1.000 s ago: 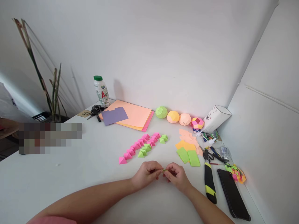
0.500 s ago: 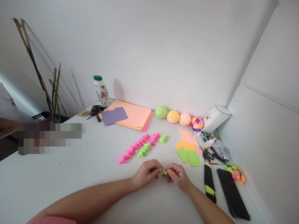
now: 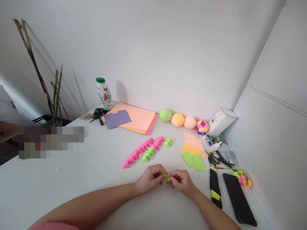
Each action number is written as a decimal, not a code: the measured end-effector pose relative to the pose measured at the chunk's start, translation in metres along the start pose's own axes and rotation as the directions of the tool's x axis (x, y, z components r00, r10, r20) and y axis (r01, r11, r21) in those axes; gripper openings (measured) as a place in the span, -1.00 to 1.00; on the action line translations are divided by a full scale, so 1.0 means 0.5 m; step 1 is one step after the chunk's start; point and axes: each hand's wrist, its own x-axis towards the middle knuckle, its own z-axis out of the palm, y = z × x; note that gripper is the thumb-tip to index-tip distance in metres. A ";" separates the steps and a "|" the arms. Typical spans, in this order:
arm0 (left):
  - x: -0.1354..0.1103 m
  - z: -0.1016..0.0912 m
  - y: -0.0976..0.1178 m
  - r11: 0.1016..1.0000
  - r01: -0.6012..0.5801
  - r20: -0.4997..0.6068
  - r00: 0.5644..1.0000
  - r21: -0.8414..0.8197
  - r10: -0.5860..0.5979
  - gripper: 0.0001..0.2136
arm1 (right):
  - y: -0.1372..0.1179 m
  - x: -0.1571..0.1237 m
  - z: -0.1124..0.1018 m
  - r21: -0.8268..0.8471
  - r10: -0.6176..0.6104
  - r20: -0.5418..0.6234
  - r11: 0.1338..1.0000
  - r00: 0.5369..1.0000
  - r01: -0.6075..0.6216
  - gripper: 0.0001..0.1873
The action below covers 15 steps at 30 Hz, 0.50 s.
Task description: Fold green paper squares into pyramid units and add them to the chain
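Between my fingertips is a small folded piece of green paper (image 3: 167, 179). My left hand (image 3: 153, 179) pinches it from the left, and my right hand (image 3: 181, 182) pinches its right edge, so most of the piece is hidden by fingers. Just beyond my hands stand a row of folded pink paper pyramids (image 3: 139, 149) and several green paper pyramids (image 3: 148, 153). Flat green paper rectangles (image 3: 199, 162) lie to the right, with orange slips (image 3: 190, 148) and peach slips (image 3: 194, 140) behind them.
A utility knife (image 3: 215, 187) and a black phone (image 3: 240, 199) lie to the right, near paper scraps (image 3: 242, 178). Faceted paper balls (image 3: 177, 120) line the wall beside a white box (image 3: 221, 122). Coloured sheets (image 3: 139, 116), a purple card (image 3: 118, 119) and a white bottle (image 3: 104, 95) are at the back left.
The green paper has turned and tilted slightly between my fingers. My right hand has shifted a little to the left, its fingertips closer to my left hand.
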 end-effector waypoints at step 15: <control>0.001 0.002 0.003 0.985 0.090 -0.007 0.996 0.146 -0.090 -0.88 | 0.006 -0.008 0.009 -0.140 -0.137 -0.031 0.981 0.990 0.132 -0.92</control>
